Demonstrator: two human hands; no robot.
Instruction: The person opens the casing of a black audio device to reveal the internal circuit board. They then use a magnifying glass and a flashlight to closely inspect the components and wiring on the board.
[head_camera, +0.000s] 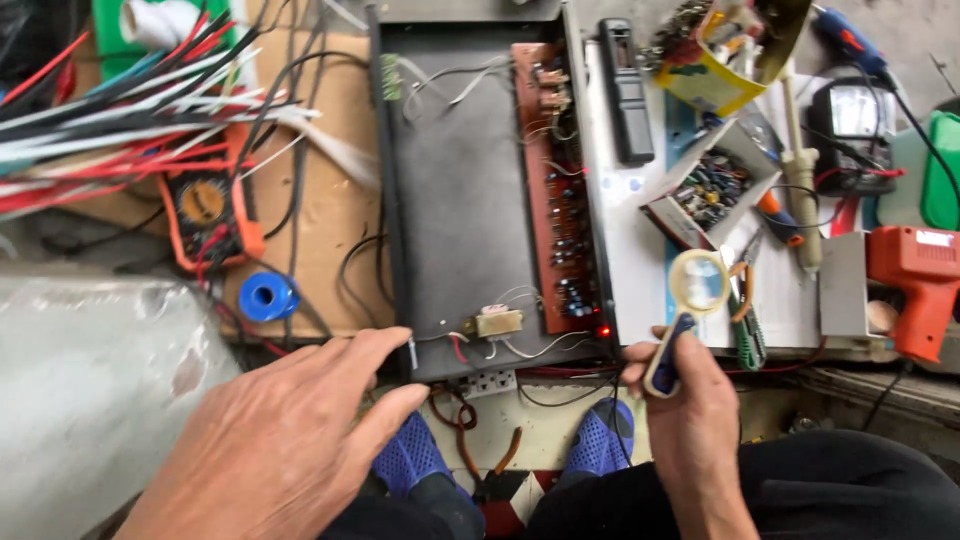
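Note:
An open grey metal chassis (460, 200) lies on the workbench with a long red circuit board (560, 190) along its right side and a small lit red light near its front corner. My left hand (300, 430) rests spread at the chassis's front left corner, fingers apart, holding nothing. My right hand (690, 420) grips the blue handle of a magnifying glass (697, 284), whose round lens sits just right of the chassis over the white panel (640, 260).
A bundle of red, black and white wires (120, 110) and an orange multimeter (205, 215) lie at left, with a blue solder spool (267, 297). At right are a box of small parts (710, 190), a soldering iron (805, 200), an orange drill (920, 285) and pliers (745, 320).

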